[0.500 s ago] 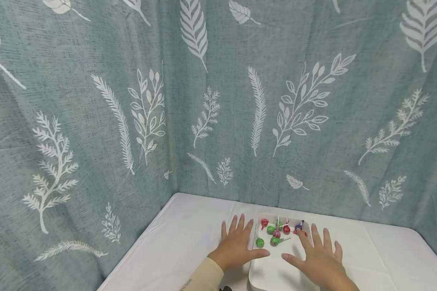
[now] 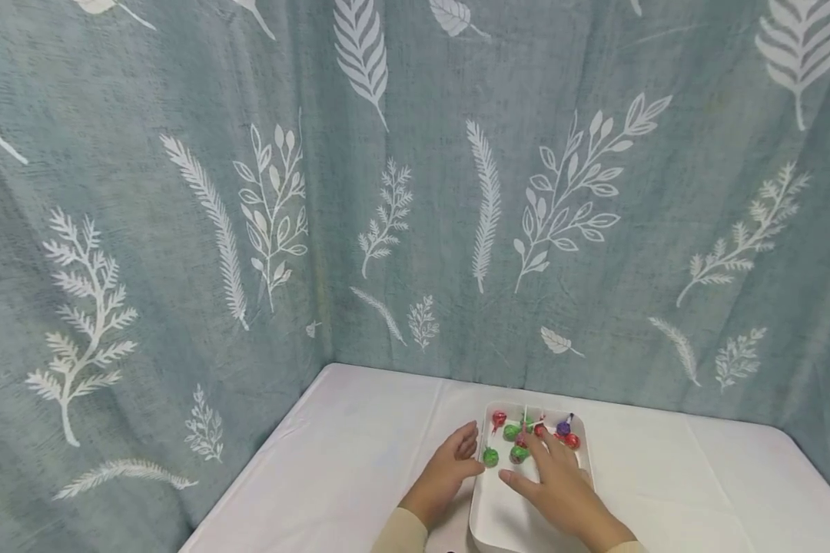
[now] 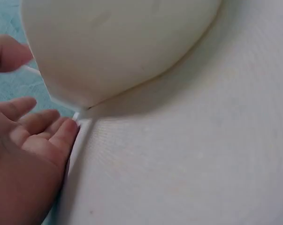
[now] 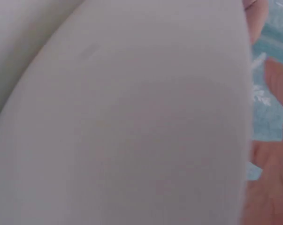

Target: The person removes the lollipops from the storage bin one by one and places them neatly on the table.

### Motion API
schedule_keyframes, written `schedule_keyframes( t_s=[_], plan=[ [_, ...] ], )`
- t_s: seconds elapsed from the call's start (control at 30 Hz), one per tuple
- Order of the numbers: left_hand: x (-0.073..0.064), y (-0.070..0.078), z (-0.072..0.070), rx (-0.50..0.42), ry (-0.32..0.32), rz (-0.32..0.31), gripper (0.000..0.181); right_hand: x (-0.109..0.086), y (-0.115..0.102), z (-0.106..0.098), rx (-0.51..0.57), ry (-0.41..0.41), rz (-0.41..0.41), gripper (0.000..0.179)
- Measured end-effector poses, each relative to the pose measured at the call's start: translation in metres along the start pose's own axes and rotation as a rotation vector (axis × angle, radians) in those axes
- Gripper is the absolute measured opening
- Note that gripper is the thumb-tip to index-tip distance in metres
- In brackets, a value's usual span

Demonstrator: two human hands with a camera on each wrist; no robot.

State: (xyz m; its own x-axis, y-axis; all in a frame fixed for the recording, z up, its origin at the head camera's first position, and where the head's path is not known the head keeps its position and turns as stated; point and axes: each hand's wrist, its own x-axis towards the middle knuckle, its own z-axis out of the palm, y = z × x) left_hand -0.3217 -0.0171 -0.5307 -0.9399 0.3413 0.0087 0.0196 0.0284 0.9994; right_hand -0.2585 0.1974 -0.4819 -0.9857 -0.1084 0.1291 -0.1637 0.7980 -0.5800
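A white tray (image 2: 487, 530) holds several wrapped lollipops, bunched toward its far end. Among them are a green lollipop (image 2: 490, 458) by the left wall, a red lollipop (image 2: 499, 418) in the far left corner and a purple lollipop (image 2: 564, 428) at the far right. My left hand (image 2: 446, 470) is beside the tray's left wall, fingers loosely bent, holding nothing. Over the tray, my right hand (image 2: 560, 488) has its fingertips at the middle lollipops, partly covering them; whether it touches one I cannot tell. In the right wrist view the tray wall hides part of that hand.
The tray stands on a table with a white cloth (image 2: 671, 476). Blue-green curtains (image 2: 443, 230) with white leaf prints hang behind the table and along its left side.
My right hand has moved left, over the lollipops, from the tray's right side. The left hand's spread fingers have bent and drawn together beside the tray.
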Motion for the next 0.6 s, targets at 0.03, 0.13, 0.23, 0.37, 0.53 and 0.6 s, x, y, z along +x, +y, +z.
schedule_keyframes(
  t_s=[0.03,0.13,0.23,0.37,0.53,0.6],
  plan=[
    [0.001,-0.002,-0.001,-0.004,0.003,0.005,0.084,0.002,-0.003,0.001,0.028,0.011,-0.013,0.081],
    [0.002,-0.004,-0.003,-0.008,-0.003,0.025,0.080,0.009,-0.008,0.003,0.137,0.043,-0.041,0.071],
    [0.002,-0.005,-0.003,-0.009,-0.007,0.040,0.074,0.016,-0.011,0.007,0.251,0.068,-0.028,0.062],
    [0.000,-0.005,-0.003,-0.006,-0.010,0.047,0.071,0.023,-0.009,0.014,0.370,0.088,0.010,0.051],
    [-0.002,-0.005,-0.002,-0.018,-0.014,0.049,0.071,0.025,-0.005,0.024,0.466,0.082,0.062,0.047],
    [-0.002,-0.006,-0.001,-0.019,-0.018,0.050,0.071,0.024,-0.004,0.028,0.482,0.058,0.084,0.046]
  ],
)
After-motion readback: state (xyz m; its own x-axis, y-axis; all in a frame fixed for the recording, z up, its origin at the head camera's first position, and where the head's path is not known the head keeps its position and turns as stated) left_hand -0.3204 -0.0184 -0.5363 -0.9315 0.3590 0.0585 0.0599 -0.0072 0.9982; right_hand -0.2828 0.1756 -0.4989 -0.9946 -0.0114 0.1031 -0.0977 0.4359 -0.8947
